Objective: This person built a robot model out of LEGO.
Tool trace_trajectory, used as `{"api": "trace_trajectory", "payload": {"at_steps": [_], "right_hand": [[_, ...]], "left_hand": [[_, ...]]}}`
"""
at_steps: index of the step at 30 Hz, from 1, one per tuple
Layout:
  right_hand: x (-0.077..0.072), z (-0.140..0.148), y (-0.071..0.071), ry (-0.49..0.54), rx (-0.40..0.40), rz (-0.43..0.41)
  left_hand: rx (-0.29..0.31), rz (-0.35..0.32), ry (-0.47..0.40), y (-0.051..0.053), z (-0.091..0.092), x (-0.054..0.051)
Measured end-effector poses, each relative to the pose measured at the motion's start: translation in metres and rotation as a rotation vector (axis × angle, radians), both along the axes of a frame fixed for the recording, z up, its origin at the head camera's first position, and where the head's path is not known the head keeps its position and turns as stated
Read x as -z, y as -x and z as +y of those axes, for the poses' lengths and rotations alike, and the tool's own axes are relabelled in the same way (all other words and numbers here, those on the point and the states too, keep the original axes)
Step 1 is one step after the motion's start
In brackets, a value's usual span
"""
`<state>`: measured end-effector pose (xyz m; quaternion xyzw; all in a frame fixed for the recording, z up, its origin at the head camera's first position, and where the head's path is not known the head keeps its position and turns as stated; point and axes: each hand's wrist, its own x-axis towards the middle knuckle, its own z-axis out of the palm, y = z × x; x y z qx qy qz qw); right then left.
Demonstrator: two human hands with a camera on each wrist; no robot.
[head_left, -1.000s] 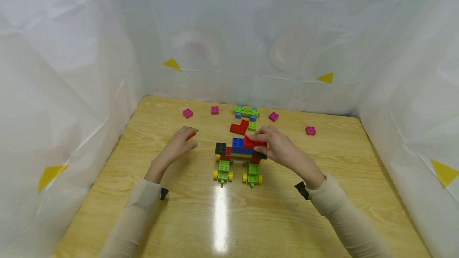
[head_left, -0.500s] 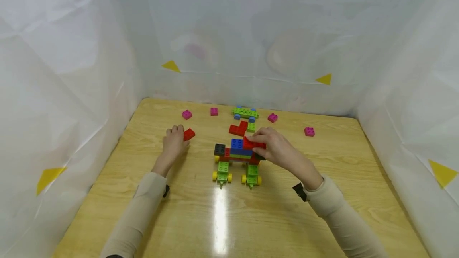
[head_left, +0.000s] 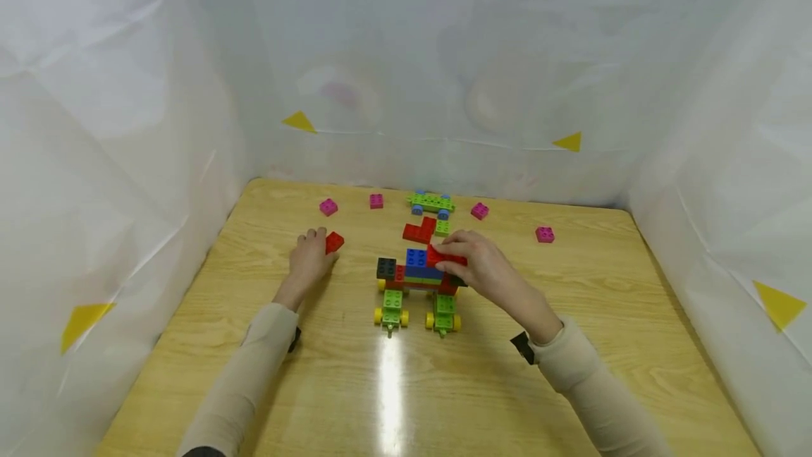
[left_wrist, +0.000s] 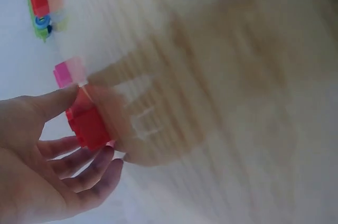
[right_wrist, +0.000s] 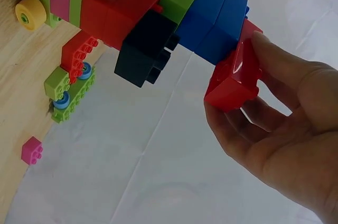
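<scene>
Left of the block car (head_left: 423, 280), your left hand (head_left: 309, 258) has moved since a second ago, and its thumb and fingers now hug the loose red block (left_wrist: 91, 126). Up on the car, your right hand (head_left: 485, 264) still pinches the top red block (right_wrist: 232, 82), only block-wide, against the blue blocks (head_left: 416, 257).

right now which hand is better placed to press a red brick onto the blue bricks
Probably the right hand: it grips a red brick right at the blue bricks. The left hand holds another red brick, but off to the left, apart from them.
</scene>
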<state>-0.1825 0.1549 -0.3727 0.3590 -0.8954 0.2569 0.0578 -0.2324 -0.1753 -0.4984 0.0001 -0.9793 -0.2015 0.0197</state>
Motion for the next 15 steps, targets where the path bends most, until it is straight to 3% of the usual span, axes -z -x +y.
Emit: {"api": "trace_trajectory", "payload": {"at_steps": [5,9,12,15], "right_hand": [[0.001,0.0,0.0,0.003,0.001,0.011],[0.001,0.0,-0.001,-0.001,0.003,0.007],[0.0,0.0,-0.002,-0.003,0.006,0.011],[0.0,0.001,-0.002,-0.004,0.008,0.023]], "left_hand": [[-0.004,-0.03,-0.027,0.005,-0.003,0.004],[-0.008,-0.04,-0.103,0.003,-0.007,0.002],[0.006,0.01,-0.206,-0.001,-0.007,-0.005],[0.038,0.107,-0.303,-0.006,-0.003,-0.018]]}}
